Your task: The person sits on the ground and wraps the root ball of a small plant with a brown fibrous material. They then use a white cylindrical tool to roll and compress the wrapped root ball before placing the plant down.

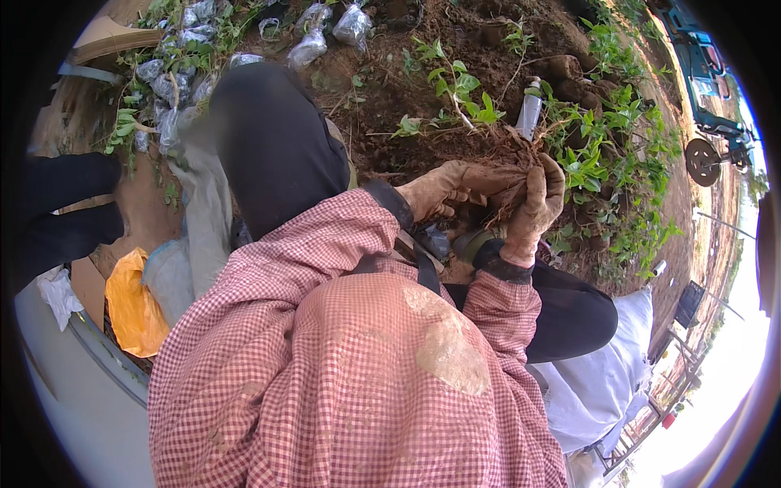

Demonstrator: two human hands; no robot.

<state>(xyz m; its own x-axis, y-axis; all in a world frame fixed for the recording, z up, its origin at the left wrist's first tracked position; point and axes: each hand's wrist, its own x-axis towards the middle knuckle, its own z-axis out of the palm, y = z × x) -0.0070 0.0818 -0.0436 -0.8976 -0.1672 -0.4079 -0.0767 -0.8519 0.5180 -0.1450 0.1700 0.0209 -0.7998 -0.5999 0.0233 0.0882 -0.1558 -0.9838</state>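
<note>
My left hand, in a soil-stained glove, is closed around a muddy mass of plant roots in front of my knees. At the right side of the same roots, my right hand, gloved too, pinches them between thumb and fingers. Reddish fibres hang down between the two hands. A leafy cutting lies just beyond the roots; whether it is joined to them I cannot tell. Just above my right hand a whitish cylindrical container stands out of the soil.
Leafy seedlings crowd the right side. Plastic-wrapped root bundles lie at upper left, more bags at the top. An orange bag and another person's dark-clad legs are at left; a white sack is at lower right.
</note>
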